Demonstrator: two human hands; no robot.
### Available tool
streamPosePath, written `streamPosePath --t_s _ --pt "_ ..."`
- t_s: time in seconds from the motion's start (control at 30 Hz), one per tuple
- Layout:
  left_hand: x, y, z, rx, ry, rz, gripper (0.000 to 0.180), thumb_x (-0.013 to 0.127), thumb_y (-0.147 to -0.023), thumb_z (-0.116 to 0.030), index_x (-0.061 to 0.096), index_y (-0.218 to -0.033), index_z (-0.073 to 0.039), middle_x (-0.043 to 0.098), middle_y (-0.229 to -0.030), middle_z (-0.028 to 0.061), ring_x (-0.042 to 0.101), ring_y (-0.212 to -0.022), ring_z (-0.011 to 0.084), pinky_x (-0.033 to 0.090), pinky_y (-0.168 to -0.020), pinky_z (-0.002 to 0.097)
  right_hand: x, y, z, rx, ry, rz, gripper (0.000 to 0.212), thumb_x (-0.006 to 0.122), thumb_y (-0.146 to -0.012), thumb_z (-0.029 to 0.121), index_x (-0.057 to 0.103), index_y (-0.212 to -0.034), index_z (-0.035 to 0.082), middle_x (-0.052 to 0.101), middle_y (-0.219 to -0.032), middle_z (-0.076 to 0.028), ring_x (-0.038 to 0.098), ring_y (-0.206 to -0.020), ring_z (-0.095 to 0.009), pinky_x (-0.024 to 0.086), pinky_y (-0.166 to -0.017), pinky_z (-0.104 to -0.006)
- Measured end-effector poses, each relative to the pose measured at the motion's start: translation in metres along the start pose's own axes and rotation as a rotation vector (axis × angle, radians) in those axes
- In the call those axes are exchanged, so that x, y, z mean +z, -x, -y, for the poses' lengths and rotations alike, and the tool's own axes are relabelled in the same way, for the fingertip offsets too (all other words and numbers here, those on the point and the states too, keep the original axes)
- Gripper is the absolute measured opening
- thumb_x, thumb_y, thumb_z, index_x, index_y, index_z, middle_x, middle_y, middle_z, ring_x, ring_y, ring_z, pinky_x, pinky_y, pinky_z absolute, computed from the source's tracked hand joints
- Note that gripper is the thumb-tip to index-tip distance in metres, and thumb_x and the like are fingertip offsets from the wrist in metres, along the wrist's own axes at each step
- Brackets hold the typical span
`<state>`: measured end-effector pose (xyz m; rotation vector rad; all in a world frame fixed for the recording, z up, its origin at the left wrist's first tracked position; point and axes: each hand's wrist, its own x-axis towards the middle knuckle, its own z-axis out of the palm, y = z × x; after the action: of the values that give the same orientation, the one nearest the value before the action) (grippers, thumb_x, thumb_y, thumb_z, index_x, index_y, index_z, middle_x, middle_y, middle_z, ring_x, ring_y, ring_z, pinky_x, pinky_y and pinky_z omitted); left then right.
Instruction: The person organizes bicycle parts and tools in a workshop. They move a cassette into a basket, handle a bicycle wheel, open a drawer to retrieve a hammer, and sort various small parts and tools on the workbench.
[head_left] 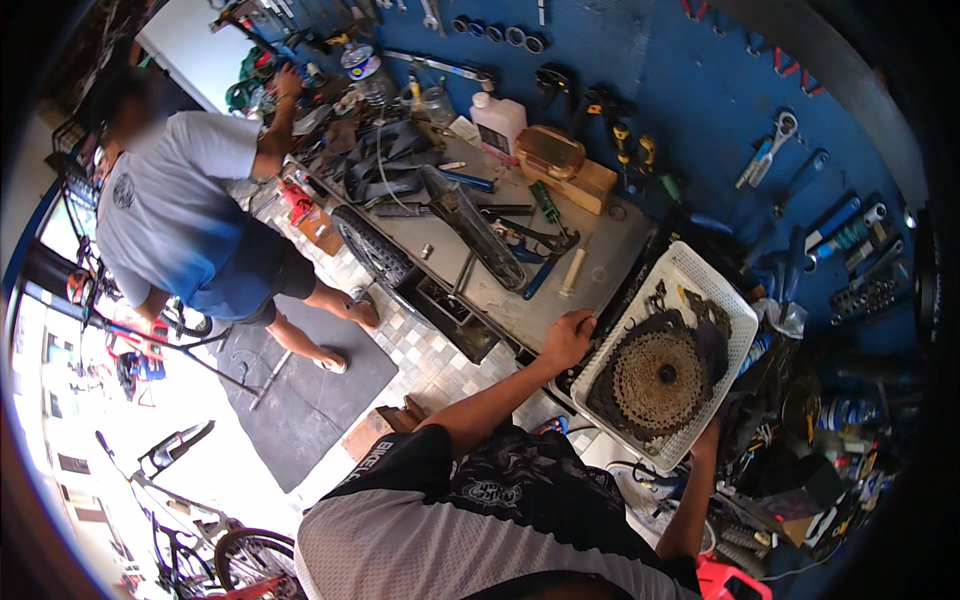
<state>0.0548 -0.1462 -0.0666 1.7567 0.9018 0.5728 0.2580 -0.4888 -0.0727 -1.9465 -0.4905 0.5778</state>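
Observation:
A white perforated plastic basket [741,345] is at the right end of the workbench, in front of my body. In it lies a large, rusty-brown bicycle cassette [655,385] with dark, greasy parts around it. My right hand [707,441] grips the basket's near right side; its fingertips are hidden. My left hand [570,338] is closed at the bench's near right corner, just left of the basket. What its curled fingers hold, if anything, is hidden.
The workbench [610,262] carries a clear plastic trough [470,225], hand tools, a pink jug [497,125] and a wooden block [580,185]. A bicycle tyre [372,245] leans at its front. Another person [190,200] stands at the left. Tools hang on the blue wall [660,70].

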Motion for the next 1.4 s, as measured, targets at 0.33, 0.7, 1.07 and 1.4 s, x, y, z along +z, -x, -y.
streamPosePath --t_s 0.33,0.7,1.07,1.4 --pt "-0.087 0.046 0.006 0.006 0.088 -0.144 0.038 0.067 -0.101 -0.019 0.066 -0.138 -0.007 0.07 -0.11 0.0195 0.071 -0.099 0.031 0.057 -0.09 0.0408 -0.082 -0.001 0.152 -0.236 0.304 -0.021 0.013 0.065 -0.089 -0.001 0.065 -0.101 0.003 0.065 -0.093 -0.005 0.062 -0.094 -0.016 0.047 -0.089 -0.031" --pt "-0.198 0.151 0.062 -0.108 0.231 -0.182 0.036 0.067 -0.105 -0.019 0.066 -0.139 -0.008 0.069 -0.114 0.0066 0.068 -0.091 0.0149 0.059 -0.075 0.0311 0.19 0.051 0.338 -0.742 0.312 0.289 0.038 0.061 -0.087 -0.008 0.064 -0.123 0.004 0.058 -0.117 -0.011 0.06 -0.111 -0.024 0.05 -0.094 -0.0331" --pt "-0.47 0.265 0.202 -0.359 0.141 -0.656 0.034 0.074 -0.099 -0.016 0.07 -0.131 -0.006 0.07 -0.122 0.014 0.073 -0.097 0.0247 0.059 -0.08 0.0353 0.559 0.08 0.472 -0.892 -0.038 0.825 0.04 0.079 -0.09 0.009 0.064 -0.126 0.006 0.07 -0.11 -0.009 0.068 -0.091 -0.014 0.055 -0.07 -0.028" --pt "-0.535 0.32 0.205 -0.455 -0.004 -1.001 0.032 0.083 -0.094 -0.025 0.069 -0.086 0.003 0.067 -0.066 0.0091 0.066 -0.065 0.0158 0.056 -0.07 0.0365 0.714 0.102 0.521 -1.295 -0.025 0.672 0.037 0.081 -0.089 0.017 0.07 -0.123 0.007 0.07 -0.108 -0.008 0.066 -0.089 -0.017 0.053 -0.071 -0.0309"
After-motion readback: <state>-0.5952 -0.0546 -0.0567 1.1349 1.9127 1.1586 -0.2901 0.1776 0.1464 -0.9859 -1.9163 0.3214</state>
